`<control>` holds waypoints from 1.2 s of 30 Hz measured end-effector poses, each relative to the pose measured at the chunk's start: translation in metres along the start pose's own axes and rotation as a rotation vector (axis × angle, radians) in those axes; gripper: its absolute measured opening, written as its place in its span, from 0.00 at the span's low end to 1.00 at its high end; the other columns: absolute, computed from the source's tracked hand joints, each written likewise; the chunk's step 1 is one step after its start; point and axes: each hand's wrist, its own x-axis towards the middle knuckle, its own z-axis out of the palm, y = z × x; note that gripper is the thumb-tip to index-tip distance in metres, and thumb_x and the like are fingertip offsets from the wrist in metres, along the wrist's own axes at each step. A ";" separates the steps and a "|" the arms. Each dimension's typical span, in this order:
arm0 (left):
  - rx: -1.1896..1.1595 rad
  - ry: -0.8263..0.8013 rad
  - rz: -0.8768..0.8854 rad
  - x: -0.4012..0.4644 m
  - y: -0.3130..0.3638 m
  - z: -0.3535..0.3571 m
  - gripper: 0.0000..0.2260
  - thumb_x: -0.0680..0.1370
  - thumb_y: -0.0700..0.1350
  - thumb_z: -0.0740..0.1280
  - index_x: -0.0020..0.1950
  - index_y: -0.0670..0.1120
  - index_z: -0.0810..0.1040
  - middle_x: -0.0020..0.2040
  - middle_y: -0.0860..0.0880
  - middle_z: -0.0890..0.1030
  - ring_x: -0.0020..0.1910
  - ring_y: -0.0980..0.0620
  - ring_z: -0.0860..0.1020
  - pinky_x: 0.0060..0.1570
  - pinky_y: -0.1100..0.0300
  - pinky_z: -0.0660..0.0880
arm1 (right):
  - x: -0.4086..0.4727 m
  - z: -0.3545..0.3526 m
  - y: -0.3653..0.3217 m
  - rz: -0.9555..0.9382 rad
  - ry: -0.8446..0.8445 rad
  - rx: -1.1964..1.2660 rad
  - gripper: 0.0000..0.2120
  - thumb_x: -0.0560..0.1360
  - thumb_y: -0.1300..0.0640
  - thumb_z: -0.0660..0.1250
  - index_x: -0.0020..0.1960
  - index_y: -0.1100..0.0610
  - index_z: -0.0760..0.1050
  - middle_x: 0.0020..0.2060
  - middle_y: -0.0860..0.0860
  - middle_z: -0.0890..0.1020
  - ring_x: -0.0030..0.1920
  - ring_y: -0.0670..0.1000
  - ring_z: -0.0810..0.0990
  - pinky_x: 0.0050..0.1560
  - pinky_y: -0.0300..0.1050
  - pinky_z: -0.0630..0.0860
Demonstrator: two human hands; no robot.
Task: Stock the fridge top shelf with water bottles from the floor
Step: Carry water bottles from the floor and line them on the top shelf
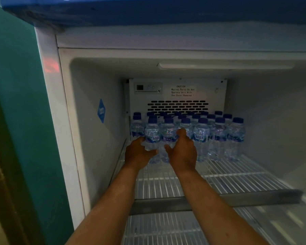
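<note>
Head view: two hands place water bottles on a fridge's top wire shelf (237,175).
Left hand (140,153) grips one bottle (152,137), right hand (183,152) grips another (168,134); roughly twenty stand behind.

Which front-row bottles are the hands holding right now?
The two leftmost front-row bottles: left hand grips the AQUA-labelled bottle, right hand its neighbour. The others stand untouched.

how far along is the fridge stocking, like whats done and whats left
Done: several rows of Aqua water bottles stand at the back of the top wire shelf. In hand: the left hand and right hand each grip a front-row bottle. Left: the shelf's front half is bare; the floor supply is out of view.
</note>
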 end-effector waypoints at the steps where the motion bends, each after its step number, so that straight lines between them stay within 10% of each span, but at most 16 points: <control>1: 0.003 -0.004 -0.002 -0.001 0.001 0.000 0.23 0.70 0.48 0.79 0.62 0.52 0.75 0.53 0.55 0.77 0.52 0.55 0.77 0.51 0.63 0.73 | 0.000 0.000 0.000 0.001 -0.001 0.000 0.24 0.73 0.56 0.76 0.63 0.54 0.68 0.52 0.55 0.81 0.48 0.54 0.82 0.45 0.48 0.79; 16: 0.195 -0.012 -0.091 -0.021 0.032 -0.002 0.28 0.75 0.55 0.72 0.72 0.49 0.69 0.67 0.52 0.75 0.60 0.50 0.76 0.54 0.62 0.72 | 0.001 -0.023 -0.011 0.023 -0.061 -0.148 0.23 0.72 0.45 0.74 0.62 0.52 0.71 0.45 0.51 0.83 0.45 0.53 0.82 0.39 0.41 0.71; 29: 0.375 0.168 0.399 -0.203 0.044 -0.038 0.23 0.77 0.53 0.69 0.71 0.51 0.73 0.67 0.51 0.76 0.63 0.53 0.75 0.65 0.58 0.71 | -0.143 -0.088 -0.023 -0.161 0.143 -0.098 0.19 0.77 0.49 0.69 0.66 0.54 0.77 0.63 0.50 0.79 0.64 0.52 0.74 0.62 0.45 0.72; 36: 0.385 0.216 0.248 -0.339 -0.004 -0.078 0.21 0.77 0.55 0.68 0.70 0.55 0.72 0.67 0.56 0.75 0.65 0.59 0.72 0.64 0.63 0.68 | -0.263 -0.097 -0.032 -0.210 0.110 -0.004 0.21 0.77 0.48 0.64 0.67 0.54 0.76 0.65 0.49 0.77 0.68 0.52 0.72 0.65 0.53 0.73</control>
